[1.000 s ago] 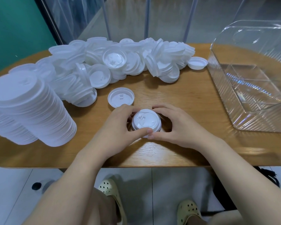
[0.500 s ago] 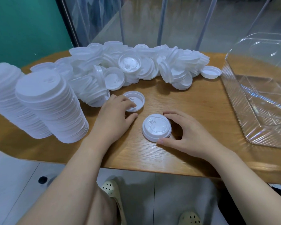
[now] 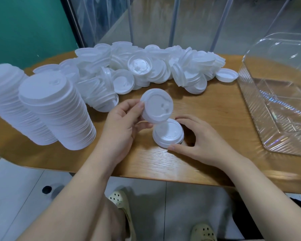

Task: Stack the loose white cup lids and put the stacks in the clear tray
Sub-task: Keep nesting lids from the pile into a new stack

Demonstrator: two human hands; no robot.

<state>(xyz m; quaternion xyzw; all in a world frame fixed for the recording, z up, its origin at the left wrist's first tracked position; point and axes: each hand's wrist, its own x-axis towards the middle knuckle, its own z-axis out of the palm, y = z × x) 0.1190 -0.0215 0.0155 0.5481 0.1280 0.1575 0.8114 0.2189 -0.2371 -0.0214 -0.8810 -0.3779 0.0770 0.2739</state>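
The left hand (image 3: 122,124) grips a single round white plastic cup lid (image 3: 157,106), thumb on its near-left rim and fingers behind, holding it tilted above the wooden surface (image 3: 221,119) with its domed top facing the camera. The lifted lid sits just above and to the far left of a short stack of white lids (image 3: 169,135) resting on the surface; whether the two touch cannot be told. The right hand (image 3: 201,143) is curled around that short stack, thumb at its near edge and fingers at its far right side. A loose heap of white lids (image 3: 146,70) lies along the far part of the surface, with one upturned lid (image 3: 226,75) at the heap's right end. Two tall stacks of white lids (image 3: 56,112) stand at the left, leaning. The clear ribbed plastic tray (image 3: 250,94) sits at the right of the surface, well apart from both hands, and holds no lids. Two pale perforated clogs (image 3: 122,202) show on the floor below the near edge.
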